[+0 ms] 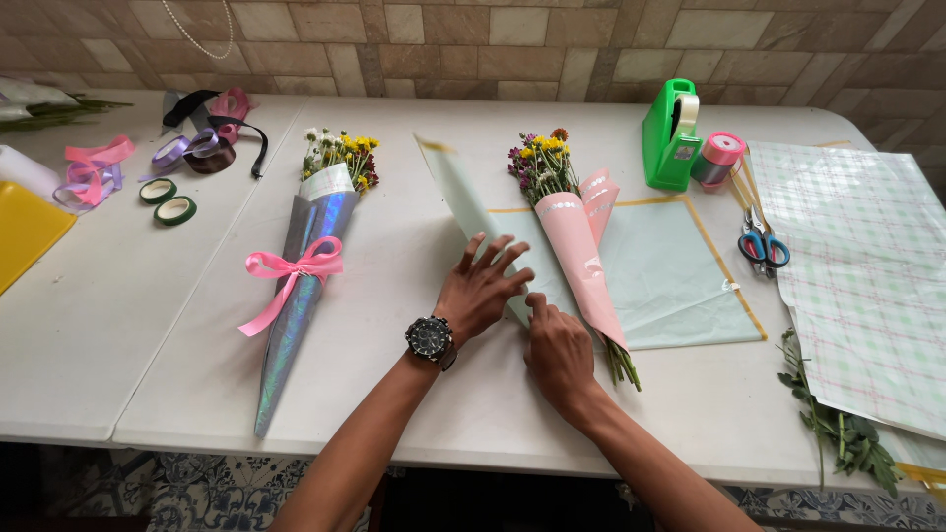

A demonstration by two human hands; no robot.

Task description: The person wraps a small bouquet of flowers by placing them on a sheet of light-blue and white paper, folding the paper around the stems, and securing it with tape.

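A small bouquet in a pink paper cone [578,251] lies on a pale green wrapping sheet [670,281] with a gold border. The sheet's left side [463,212] is folded up and over toward the bouquet. My left hand [481,288], with a black watch on the wrist, presses flat with spread fingers on that lifted flap. My right hand [554,347] pinches the sheet's lower edge right beside the cone's stems [621,363].
A finished bouquet in silver foil with a pink bow [301,286] lies to the left. Ribbon rolls [168,199] and loose ribbons sit at far left. A green tape dispenser [670,133], ribbon spool [719,158], scissors [762,244], checked paper [867,286] and greenery [838,424] are at right.
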